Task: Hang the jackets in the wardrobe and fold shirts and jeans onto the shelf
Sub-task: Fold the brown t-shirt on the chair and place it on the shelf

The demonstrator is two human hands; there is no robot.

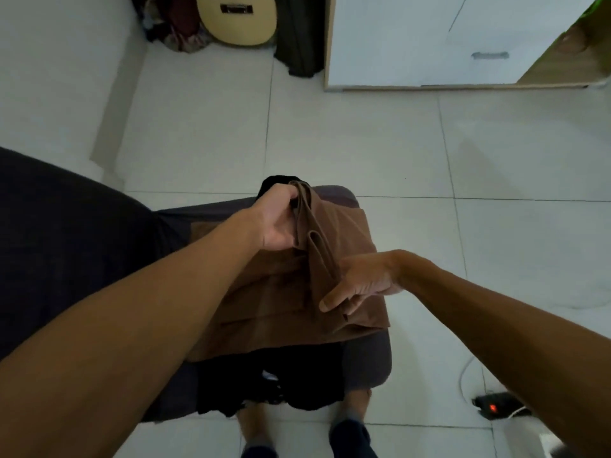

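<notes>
Head view, near to far: two dark shoes (350, 438) on the white tiled floor (363, 140) at bottom edge. Black power strip (492, 406) with a red light sits lower right, white cable beside it. Black garment (271, 378) hangs off the near end of a grey cushioned seat (367, 355). Brown garment (284, 292), partly folded, lies on top of the seat. Right hand (363, 280) is flat, fingers straight, pressing against a raised fold of the brown cloth. Left hand (274, 223) pinches the far end of that same fold, lifting it. Dark sofa (66, 242) at left. Far side: white wardrobe (429, 41) with wood edging, acoustic guitar (238, 18) leaning in the corner next to a clothes pile (175, 28).
</notes>
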